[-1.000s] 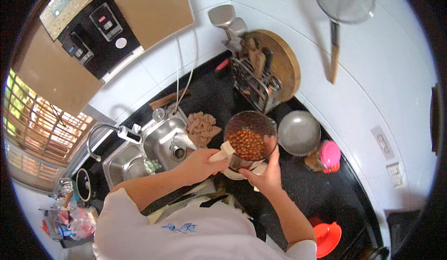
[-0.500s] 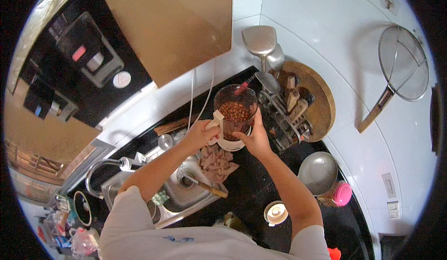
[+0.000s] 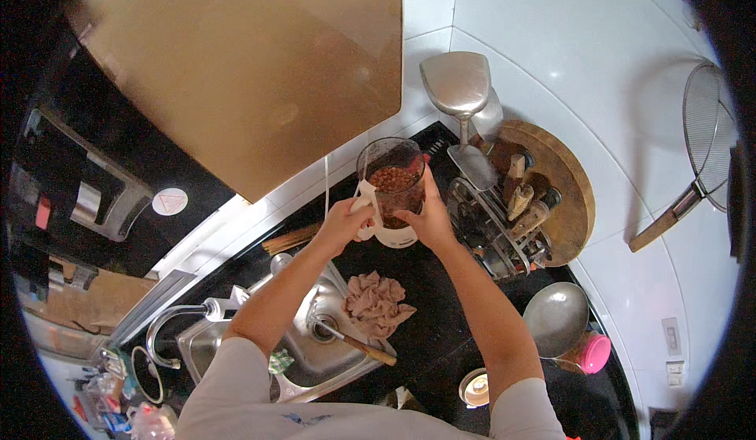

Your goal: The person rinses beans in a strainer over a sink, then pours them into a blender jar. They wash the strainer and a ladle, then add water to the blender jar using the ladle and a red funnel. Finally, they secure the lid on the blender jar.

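Note:
A clear blender jar (image 3: 405, 197) with a white bottom (image 3: 396, 238) is held over the dark counter, beyond the sink. Reddish-brown small pieces (image 3: 391, 179) lie inside it. My left hand (image 3: 343, 221) is closed round the jar's white handle (image 3: 367, 196). My right hand (image 3: 431, 218) grips the opposite side, its thumb across the front of the wall. Whether the bottom touches the counter I cannot tell. Nearer to me lies a crumpled pinkish-brown cloth (image 3: 376, 305), apart from both hands.
A steel sink (image 3: 315, 365) with a faucet (image 3: 183, 312) is at left. Rightward stand a knife rack (image 3: 504, 239), steel spatula (image 3: 457, 84) and round wooden board (image 3: 573, 196). A metal bowl-shaped utensil (image 3: 556, 318) and pink-lidded jar (image 3: 594, 353) are nearer. A cabinet (image 3: 260, 62) overhangs.
The view has shifted, so the surroundings sit differently in the picture. The jar appears farther from the cloth, its mouth seen more slantwise. Both hands keep the same hold.

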`<state>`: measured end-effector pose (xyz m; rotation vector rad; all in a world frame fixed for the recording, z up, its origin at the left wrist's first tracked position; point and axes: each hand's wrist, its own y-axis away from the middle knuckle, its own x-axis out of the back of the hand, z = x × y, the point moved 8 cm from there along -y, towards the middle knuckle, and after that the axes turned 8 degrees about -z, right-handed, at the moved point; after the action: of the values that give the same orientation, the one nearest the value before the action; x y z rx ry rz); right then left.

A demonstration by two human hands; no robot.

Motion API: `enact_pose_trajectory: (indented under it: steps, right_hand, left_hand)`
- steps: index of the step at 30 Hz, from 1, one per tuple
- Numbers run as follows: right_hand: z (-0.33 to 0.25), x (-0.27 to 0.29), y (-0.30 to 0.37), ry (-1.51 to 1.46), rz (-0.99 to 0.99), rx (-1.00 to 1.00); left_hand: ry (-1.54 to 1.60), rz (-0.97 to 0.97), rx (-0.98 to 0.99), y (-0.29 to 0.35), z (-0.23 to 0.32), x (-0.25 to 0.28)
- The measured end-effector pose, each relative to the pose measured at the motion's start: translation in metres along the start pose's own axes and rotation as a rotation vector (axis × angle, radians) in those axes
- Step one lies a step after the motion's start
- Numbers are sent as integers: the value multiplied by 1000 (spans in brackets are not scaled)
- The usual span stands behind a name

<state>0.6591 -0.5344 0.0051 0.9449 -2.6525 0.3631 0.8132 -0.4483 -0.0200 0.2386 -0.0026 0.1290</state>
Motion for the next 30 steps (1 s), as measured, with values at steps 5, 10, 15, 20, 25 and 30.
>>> enact_pose_trajectory:
  steps: [5, 10, 15, 20, 25, 30]
  right_hand:
    - [1, 2, -4, 119, 79, 81]
    - [-4, 4, -16, 171, 101, 153]
    - [-8, 11, 0, 276, 230, 72]
    - [-149, 65, 0, 503, 145, 256]
    - [-316, 162, -43, 774, 704, 948]
    - [-375, 167, -97, 630, 390, 817]
  left_hand:
    - [-36, 53, 68, -15, -4, 11]
    - [2, 47, 55, -23, 0, 12]
    - [-76, 20, 50, -30, 0, 9]
    - [-168, -16, -19, -33, 7, 33]
    - [-202, -95, -30, -40, 19, 30]
    - [-123, -102, -31, -46, 18, 21]
